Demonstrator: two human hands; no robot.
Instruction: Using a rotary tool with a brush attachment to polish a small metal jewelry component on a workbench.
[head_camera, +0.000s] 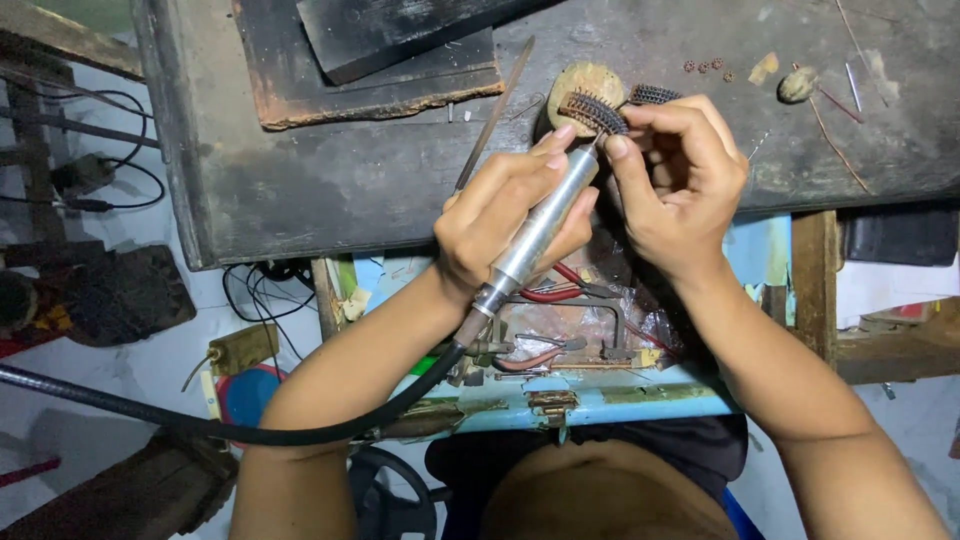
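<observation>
Left hand (505, 215) wrapped tight round a silver rotary handpiece (535, 232), flexible black shaft (200, 425) trailing off left. Right hand (680, 185) fingers pinched closed on a small ridged metal piece (597, 112), probably jewellery, hard to tell. Both over the front edge of the dark worn workbench (330, 190). Thin file (495, 115) lies just beside. Pliers (560, 290) in the tray below.

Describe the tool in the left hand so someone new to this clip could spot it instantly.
Start at the dark worn workbench across the top. At its front edge, the left hand grips a slim silver handpiece like a pen, tip at a ridged brown piece. Unlike the red-handled pliers below, it trails a thick black cable.
</observation>
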